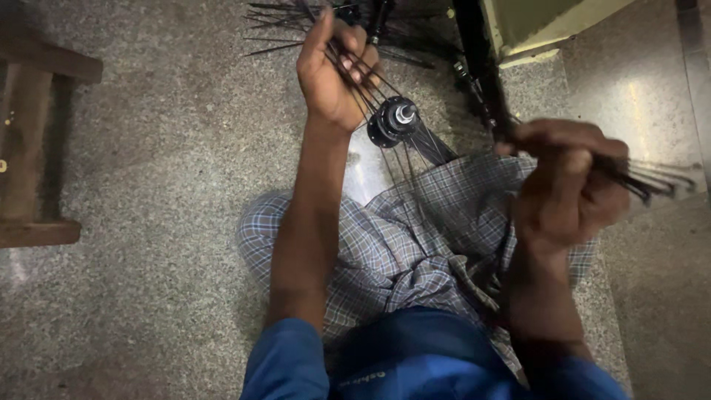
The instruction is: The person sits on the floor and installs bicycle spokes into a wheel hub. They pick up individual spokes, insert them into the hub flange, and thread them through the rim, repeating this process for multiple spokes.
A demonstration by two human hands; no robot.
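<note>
Spokes (355,67) fan from a black hub (394,118) held over the lap; left hand (333,70) grips one bunch, right hand (566,185) clenches another. Loose spokes could slip and tangle if either grip relaxes.

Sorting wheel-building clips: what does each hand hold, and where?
Left hand grips spokes just above the black hub; right hand clasps a loose spoke bundle near one end.

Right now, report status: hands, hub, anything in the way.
Left hand gripping spokes above the black hub. Right hand clenched on a spoke bundle, blurred. Loose spokes on floor beyond.
</note>
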